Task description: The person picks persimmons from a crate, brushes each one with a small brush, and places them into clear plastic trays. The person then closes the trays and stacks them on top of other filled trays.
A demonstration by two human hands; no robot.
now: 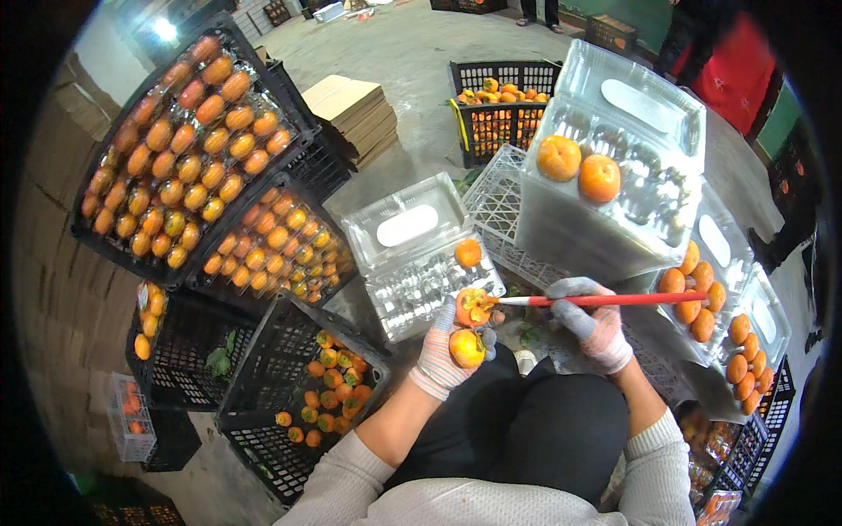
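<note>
Two persimmons rest in my left hand (442, 355), which wears a striped knit glove. The upper persimmon (470, 313) turns its leafy calyx to the right; the lower persimmon (467, 348) lies in the palm. Gripped in my gloved right hand (592, 323) is a slim paintbrush (618, 300) with a red handle and silver ferrule. Its tip meets the calyx of the upper fruit, as far as I can see. Just beyond, a clear plastic clamshell tray (401, 296) lies with its lid up, and a single persimmon (468, 252) sits in its far right corner.
A tall stack of nested clamshells (572, 230) with two persimmons on top stands at the right. A black crate (263, 394) of loose persimmons is at my left. Crates of packed trays (177, 151) rise behind it. Flat cardboard (355, 105) and a fruit-filled crate (496, 125) lie farther off.
</note>
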